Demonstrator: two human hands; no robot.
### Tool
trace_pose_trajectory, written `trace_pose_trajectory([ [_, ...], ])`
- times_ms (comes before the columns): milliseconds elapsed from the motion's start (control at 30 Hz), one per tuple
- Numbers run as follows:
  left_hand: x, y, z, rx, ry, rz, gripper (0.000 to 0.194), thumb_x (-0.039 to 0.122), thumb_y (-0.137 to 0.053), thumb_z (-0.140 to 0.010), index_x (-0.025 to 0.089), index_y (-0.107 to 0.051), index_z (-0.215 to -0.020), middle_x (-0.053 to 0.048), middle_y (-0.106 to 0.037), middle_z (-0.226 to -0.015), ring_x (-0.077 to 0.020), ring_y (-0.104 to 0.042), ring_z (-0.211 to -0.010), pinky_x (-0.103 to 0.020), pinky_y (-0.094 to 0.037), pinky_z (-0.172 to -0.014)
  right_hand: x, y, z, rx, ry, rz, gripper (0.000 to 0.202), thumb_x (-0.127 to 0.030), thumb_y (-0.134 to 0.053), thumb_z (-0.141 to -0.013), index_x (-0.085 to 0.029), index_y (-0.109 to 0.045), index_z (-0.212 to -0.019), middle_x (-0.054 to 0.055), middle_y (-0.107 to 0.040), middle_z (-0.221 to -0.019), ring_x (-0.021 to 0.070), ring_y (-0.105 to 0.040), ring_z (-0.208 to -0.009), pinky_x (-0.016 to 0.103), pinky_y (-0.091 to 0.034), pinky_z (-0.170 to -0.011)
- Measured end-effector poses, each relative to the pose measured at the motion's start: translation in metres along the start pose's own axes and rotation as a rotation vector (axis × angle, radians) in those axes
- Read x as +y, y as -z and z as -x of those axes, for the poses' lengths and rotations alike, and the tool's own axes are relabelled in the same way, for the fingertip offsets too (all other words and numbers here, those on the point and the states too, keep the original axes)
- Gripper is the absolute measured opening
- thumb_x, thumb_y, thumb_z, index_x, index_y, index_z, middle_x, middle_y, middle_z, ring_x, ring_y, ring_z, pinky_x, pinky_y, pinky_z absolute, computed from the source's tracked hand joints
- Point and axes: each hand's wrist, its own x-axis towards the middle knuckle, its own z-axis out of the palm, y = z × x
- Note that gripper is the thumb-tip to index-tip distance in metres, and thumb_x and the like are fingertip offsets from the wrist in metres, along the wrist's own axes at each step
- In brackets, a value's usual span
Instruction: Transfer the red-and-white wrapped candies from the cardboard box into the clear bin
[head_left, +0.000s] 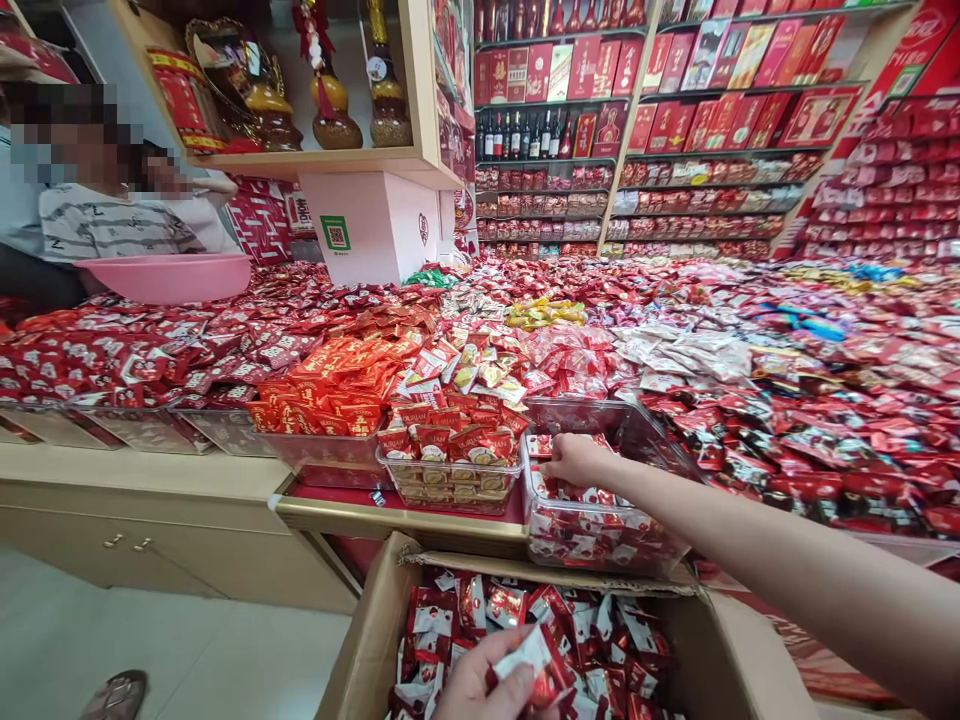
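Over the open cardboard box (360, 640) at the bottom, my left hand (487, 680) pinches a red and white candy packet (536, 660) between thumb and fingers. Many similar packets (442, 610) lie in the box below it. My right hand (581, 462) reaches into a clear plastic bin (585, 530) behind the box, its curled fingers down on the red and white packets inside. Whether those fingers grip a packet is hidden. Left of that bin stands a clear basket (450, 485) heaped with red and gold packets.
Orange-red packets (322, 385) fill a bin further left. Heaps of wrapped sweets (825, 400) cover the wide counter. A person (120, 220) is at the back left behind a pink basin (169, 278). Shelves (555, 100) with boxes and bottles line the back. A shoe (120, 695) shows at lower left.
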Motion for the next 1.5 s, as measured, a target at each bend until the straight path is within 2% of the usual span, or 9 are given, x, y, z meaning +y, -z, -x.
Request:
trace_pose_trajectory([
  [200, 0.036, -0.025, 0.012, 0.040, -0.062, 0.252, 0.046, 0.034, -0.066, -0.064, 0.017, -0.050, -0.104, -0.004, -0.067, -0.069, -0.0165, -0.063, -0.061, -0.021, -0.043, -0.047, 0.000, 0.003, 0.004, -0.034, 0.016, 0.055, 0.019, -0.027, -0.058, -0.069, -0.015, -0.055, -0.055, 0.004, -0.058, -0.043, 0.0128, -0.054, -0.039, 0.021, -0.039, -0.040],
  [467, 0.033, -0.024, 0.014, 0.071, -0.078, 0.278, 0.040, 0.021, -0.064, -0.067, 0.016, -0.051, -0.104, -0.007, -0.068, -0.078, -0.0201, -0.065, -0.070, -0.023, -0.047, -0.052, -0.003, 0.006, 0.008, -0.025, 0.014, 0.136, 0.020, -0.028, -0.059, -0.066, -0.014, -0.056, -0.052, 0.006, -0.060, -0.046, 0.0150, -0.056, -0.040, 0.023, -0.041, -0.041],
  [667, 0.047, -0.040, 0.023, 0.111, -0.125, 0.343, 0.036, 0.019, -0.067, -0.066, 0.017, -0.053, -0.099, -0.005, -0.068, -0.082, -0.0175, -0.065, -0.074, -0.023, -0.050, -0.060, -0.013, 0.030, 0.035, 0.373, 0.149, 0.223, 0.019, -0.033, -0.050, -0.074, -0.015, -0.056, -0.072, 0.010, -0.063, -0.077, 0.0199, -0.056, -0.074, 0.027, -0.039, -0.062],
  [767, 0.056, -0.047, 0.027, 0.064, -0.176, 0.357, 0.033, 0.021, -0.068, -0.065, 0.017, -0.056, -0.095, -0.004, -0.069, -0.082, -0.0158, -0.064, -0.072, -0.022, -0.049, -0.060, -0.016, 0.029, 0.082, 0.531, 0.344, 0.045, 0.025, -0.039, -0.039, -0.081, -0.018, -0.052, -0.076, 0.003, -0.059, -0.070, 0.0135, -0.052, -0.064, 0.024, -0.038, -0.058],
  [933, 0.052, -0.053, 0.023, -0.003, -0.212, 0.318, 0.035, 0.027, -0.072, -0.058, 0.018, -0.060, -0.090, -0.002, -0.069, -0.070, -0.0110, -0.062, -0.055, -0.019, -0.047, -0.051, -0.003, -0.022, 0.152, 0.246, 0.402, -0.445, 0.023, -0.041, -0.046, -0.078, -0.019, -0.053, -0.076, 0.000, -0.057, -0.064, 0.0115, -0.050, -0.057, 0.021, -0.038, -0.051],
  [1067, 0.043, -0.055, 0.014, -0.013, -0.180, 0.139, 0.036, 0.035, -0.073, -0.054, 0.012, -0.063, -0.079, -0.003, -0.066, -0.055, -0.0106, -0.059, -0.044, -0.016, -0.043, -0.040, 0.015, -0.058, 0.158, 0.161, 0.289, -0.739, 0.031, -0.044, -0.047, -0.076, -0.017, -0.050, -0.062, -0.002, -0.050, -0.055, 0.0103, -0.045, -0.052, 0.021, -0.036, -0.049],
  [1233, 0.041, -0.056, 0.010, 0.030, -0.183, 0.026, 0.036, 0.040, -0.070, -0.056, 0.013, -0.061, -0.078, -0.003, -0.067, -0.056, -0.0104, -0.059, -0.045, -0.016, -0.045, -0.042, 0.018, -0.072, 0.158, 0.090, 0.197, -1.046, 0.031, -0.048, -0.052, -0.071, -0.017, -0.049, -0.066, -0.003, -0.049, -0.057, 0.0082, -0.042, -0.048, 0.020, -0.035, -0.046],
  [1333, 0.039, -0.051, 0.011, -0.015, -0.281, -0.035, 0.038, 0.045, -0.065, -0.061, 0.016, -0.061, -0.086, -0.004, -0.069, -0.065, -0.0121, -0.062, -0.052, -0.018, -0.046, -0.047, 0.019, -0.050, 0.162, 0.199, 0.257, -0.954, 0.026, -0.044, -0.052, -0.072, -0.018, -0.051, -0.070, -0.002, -0.052, -0.060, 0.0094, -0.046, -0.051, 0.020, -0.036, -0.048],
  [1500, 0.020, -0.029, 0.007, 0.037, -0.357, -0.265, 0.031, 0.041, -0.062, -0.065, 0.018, -0.062, -0.085, -0.004, -0.067, -0.073, -0.0124, -0.062, -0.060, -0.022, -0.048, -0.059, 0.031, 0.035, 0.120, 0.650, 0.277, -0.397, 0.023, -0.040, -0.046, -0.077, -0.018, -0.053, -0.075, -0.001, -0.054, -0.059, 0.0104, -0.047, -0.051, 0.021, -0.036, -0.047],
])
